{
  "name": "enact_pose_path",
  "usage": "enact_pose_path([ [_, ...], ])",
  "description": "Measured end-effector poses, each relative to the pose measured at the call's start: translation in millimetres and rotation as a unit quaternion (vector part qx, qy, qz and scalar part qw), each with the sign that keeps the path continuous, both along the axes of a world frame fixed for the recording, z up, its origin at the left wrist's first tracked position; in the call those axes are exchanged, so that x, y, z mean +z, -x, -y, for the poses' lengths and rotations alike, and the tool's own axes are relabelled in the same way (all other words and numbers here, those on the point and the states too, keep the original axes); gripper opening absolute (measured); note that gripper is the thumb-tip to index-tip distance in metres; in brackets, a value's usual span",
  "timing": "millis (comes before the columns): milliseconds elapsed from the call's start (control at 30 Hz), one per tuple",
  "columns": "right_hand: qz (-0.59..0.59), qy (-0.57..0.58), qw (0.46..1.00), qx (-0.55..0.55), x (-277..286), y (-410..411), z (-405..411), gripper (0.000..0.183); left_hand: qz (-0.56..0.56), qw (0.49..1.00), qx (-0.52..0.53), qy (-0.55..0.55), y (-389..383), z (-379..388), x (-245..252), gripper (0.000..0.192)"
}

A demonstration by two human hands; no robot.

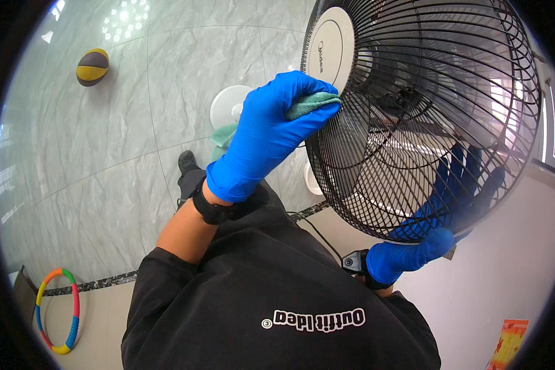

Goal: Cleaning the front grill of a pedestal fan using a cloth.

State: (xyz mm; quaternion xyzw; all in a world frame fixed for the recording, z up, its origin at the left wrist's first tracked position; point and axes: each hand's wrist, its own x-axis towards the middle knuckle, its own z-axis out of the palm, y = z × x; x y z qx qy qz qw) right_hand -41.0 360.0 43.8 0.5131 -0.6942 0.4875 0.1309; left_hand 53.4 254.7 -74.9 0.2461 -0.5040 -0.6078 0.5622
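My left hand [270, 125], in a blue glove, pinches a folded green cloth [312, 104] at the front guard of an electric fan [347, 171]. The cloth lies against the edge of the fan's round, light-coloured Midea centre cap [331, 48]. Black wires form the guard, and dark blades show behind them. My right hand [416, 252], also gloved in blue, holds the fan guard at its lower right rim. Its thumb is at the rim, while the spread fingers are seen through the wires behind the guard.
A white round base [226, 104] stands on the tiled floor, with green cloth [224, 136] by it. A white basin [311, 179] is partly hidden by the fan. A yellow-and-grey ball [92, 67] lies farther left. A multicoloured hoop [76, 300] leans at the wall; a cable [321, 236] runs beside me.
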Motion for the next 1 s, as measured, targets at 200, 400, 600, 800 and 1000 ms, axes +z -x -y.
enact_pose_path([
  [200,-0.016,-0.003,1.0,0.023,1,-1,6,0.097,0.112,0.976,0.13,0.134,-2,-23,16,0.024],
  [400,-0.023,-0.005,0.999,0.037,1,-4,11,0.094,0.157,0.959,0.116,0.204,-8,-46,35,0.032],
  [600,-0.027,-0.003,0.998,0.048,3,-6,10,0.091,0.131,0.966,0.157,0.159,-6,-21,24,0.025],
  [800,-0.03,-0.005,0.998,0.052,5,-5,10,0.088,0.153,0.962,0.16,0.159,-9,-17,32,0.024],
  [1000,-0.03,-0.007,0.998,0.05,8,-5,8,0.085,0.087,0.956,0.195,0.201,-4,-12,27,0.029],
])
